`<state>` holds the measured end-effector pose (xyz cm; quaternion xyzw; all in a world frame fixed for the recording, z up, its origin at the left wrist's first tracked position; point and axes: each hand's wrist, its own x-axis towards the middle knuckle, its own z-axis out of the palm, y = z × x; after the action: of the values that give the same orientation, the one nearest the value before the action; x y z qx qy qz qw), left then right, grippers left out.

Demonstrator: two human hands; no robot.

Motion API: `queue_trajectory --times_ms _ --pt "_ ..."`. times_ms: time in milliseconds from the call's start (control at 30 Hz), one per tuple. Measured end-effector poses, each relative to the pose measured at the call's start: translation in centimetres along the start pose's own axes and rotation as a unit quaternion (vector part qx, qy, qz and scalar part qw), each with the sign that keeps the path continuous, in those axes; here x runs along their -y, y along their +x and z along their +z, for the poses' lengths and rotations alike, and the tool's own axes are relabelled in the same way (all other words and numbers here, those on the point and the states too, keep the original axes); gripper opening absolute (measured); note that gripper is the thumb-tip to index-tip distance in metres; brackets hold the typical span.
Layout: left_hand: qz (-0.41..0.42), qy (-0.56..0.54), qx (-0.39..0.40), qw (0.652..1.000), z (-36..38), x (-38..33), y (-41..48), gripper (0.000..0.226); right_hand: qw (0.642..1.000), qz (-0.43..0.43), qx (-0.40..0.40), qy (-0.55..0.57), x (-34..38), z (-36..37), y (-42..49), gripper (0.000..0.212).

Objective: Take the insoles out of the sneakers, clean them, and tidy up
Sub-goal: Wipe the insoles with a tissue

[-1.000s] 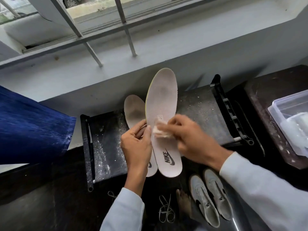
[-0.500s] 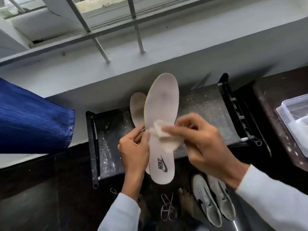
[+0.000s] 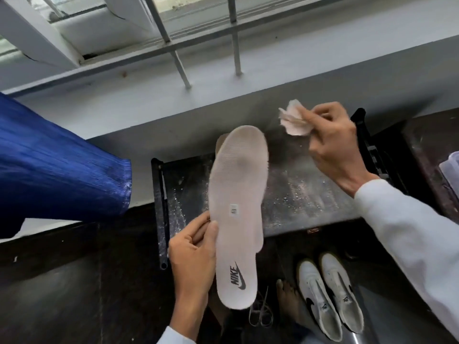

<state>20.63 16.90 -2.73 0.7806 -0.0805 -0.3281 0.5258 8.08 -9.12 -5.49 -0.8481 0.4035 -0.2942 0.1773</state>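
**Cleaning step: 1 insole held up, wipe held off it**

The left hand [image 3: 192, 254] grips a long, pale foam insole [image 3: 238, 207] by its left edge near the heel. The thumb lies on its face and the fingers curl behind, so it stands upright over the dark, white-speckled bench [image 3: 310, 189]. The right hand [image 3: 332, 145] pinches a crumpled white wipe [image 3: 294, 120] up and to the right, well apart from the insole.

Judged from this, the cleaning step is in hand. The insoles are out, and the 2 white sneakers [image 3: 330, 294] stand on the floor below, near loose grey laces [image 3: 260, 311]. The next move calls for laying the wipe on the insole's face while the left hand braces it against the pressure. A faint grey patch near the toe looks like the part to work.

A second insole [image 3: 219, 142] shows only as a sliver behind the first one's toe. It seems to share the same grip, but the front insole covers it. A clear plastic container [image 3: 449, 167] is cut off at the right edge, its contents unseen.
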Motion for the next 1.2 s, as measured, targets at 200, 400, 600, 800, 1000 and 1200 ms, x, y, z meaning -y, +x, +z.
queue_trajectory --times_ms 200,400,600,800,1000,1200 --pt "-0.019 0.039 -0.108 0.993 -2.8 2.0 5.3 0.029 0.985 0.150 0.009 0.086 2.4 -1.2 -5.9 0.044" --pt "-0.024 0.049 -0.133 0.990 -2.6 3.0 9.0 0.031 0.953 0.258 0.010 0.157 4.8 -1.2 -12.5 0.036" --pt "-0.055 0.091 -0.113 0.988 -2.9 5.2 10.7 0.028 0.924 0.327 -0.003 0.196 6.6 -1.3 -16.4 0.035" --pt "-0.047 0.164 -0.133 0.976 -3.1 6.1 9.8 0.027 0.906 0.365 -0.002 0.215 6.9 -1.0 -17.2 0.032" --pt "0.031 0.197 -0.096 0.975 -3.1 5.0 4.6 0.029 0.788 0.469 -0.033 0.397 7.6 -1.1 -16.9 0.020" --pt "-0.071 0.010 0.137 0.988 1.1 2.1 -4.3 0.032 0.662 0.509 -0.005 0.550 9.8 -3.6 -17.1 0.022"
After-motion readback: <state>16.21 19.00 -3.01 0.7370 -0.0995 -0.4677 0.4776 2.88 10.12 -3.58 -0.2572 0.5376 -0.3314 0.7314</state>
